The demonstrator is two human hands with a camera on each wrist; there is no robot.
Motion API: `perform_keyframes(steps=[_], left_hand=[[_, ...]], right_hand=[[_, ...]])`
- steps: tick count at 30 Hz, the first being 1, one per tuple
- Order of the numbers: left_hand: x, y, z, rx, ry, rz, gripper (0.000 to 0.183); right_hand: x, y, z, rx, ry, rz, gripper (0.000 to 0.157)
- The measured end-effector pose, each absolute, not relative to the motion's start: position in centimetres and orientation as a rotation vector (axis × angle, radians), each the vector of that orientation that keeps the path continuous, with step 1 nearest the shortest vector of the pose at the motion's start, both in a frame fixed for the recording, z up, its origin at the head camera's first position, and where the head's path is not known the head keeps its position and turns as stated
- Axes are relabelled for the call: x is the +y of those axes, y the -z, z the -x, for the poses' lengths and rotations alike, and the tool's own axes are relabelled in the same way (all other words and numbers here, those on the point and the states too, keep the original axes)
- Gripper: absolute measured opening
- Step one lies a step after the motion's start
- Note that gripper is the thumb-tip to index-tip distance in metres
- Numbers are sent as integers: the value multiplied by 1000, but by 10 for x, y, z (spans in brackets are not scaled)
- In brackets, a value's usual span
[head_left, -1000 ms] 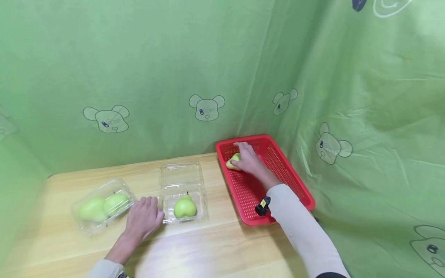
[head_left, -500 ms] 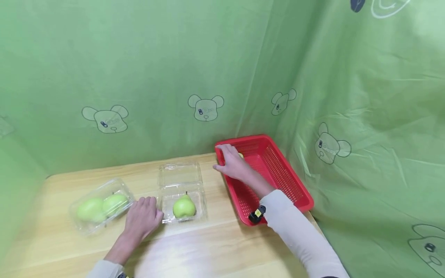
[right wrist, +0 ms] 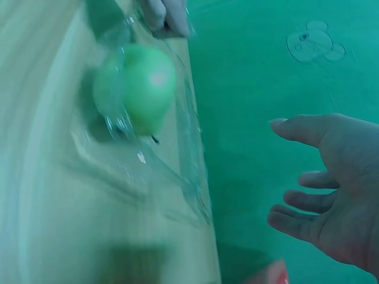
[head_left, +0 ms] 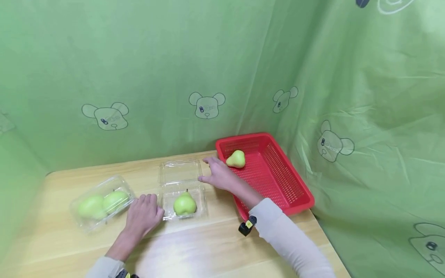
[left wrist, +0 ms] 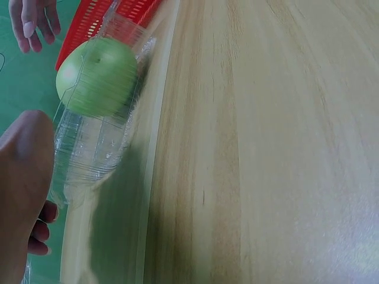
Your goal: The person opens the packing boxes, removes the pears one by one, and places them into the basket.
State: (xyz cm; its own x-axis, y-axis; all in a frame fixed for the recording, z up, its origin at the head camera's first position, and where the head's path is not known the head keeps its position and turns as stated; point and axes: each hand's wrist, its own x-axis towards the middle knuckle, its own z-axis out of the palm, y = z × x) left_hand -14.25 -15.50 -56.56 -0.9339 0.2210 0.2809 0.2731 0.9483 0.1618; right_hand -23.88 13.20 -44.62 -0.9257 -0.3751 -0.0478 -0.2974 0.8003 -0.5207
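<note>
A green pear (head_left: 185, 204) sits in the near half of an open clear plastic container (head_left: 203, 200), its lid (head_left: 180, 172) laid back behind. My left hand (head_left: 144, 216) rests right at the container's left side, fingers curled; the left wrist view shows the thumb (left wrist: 29, 136) beside the clear wall and fingertips (left wrist: 40, 231) bent in below it. My right hand (head_left: 219, 175), thumb and fingers spread, hovers between the container and a red basket (head_left: 274, 177), with nothing in its grasp. A yellowish pear (head_left: 236, 159) lies in the basket's far left corner.
To the left, a second clear container (head_left: 119, 181) encloses two green pears (head_left: 92, 206). Everything stands on a wooden table (head_left: 194, 247), with green curtain (head_left: 156, 77) behind it and on both sides.
My right hand has let go of the yellowish pear, left it in the basket, and moved left over the basket's rim toward the open container. The left hand stays in place.
</note>
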Motion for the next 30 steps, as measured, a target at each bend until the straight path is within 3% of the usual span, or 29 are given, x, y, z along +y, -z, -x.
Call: perform_keyframes(steps=[19,26,30], left_hand=[[-153,564,143,-2830,303,361,14],[-151,565,143,-2834,303,360,13],[-152,566,142,-2836,300,355,14]], right_hand=[[80,476,197,2682,691,404,82],[76,490,191,2631,732,358,50],[74,495,188,2599,788,341,54]])
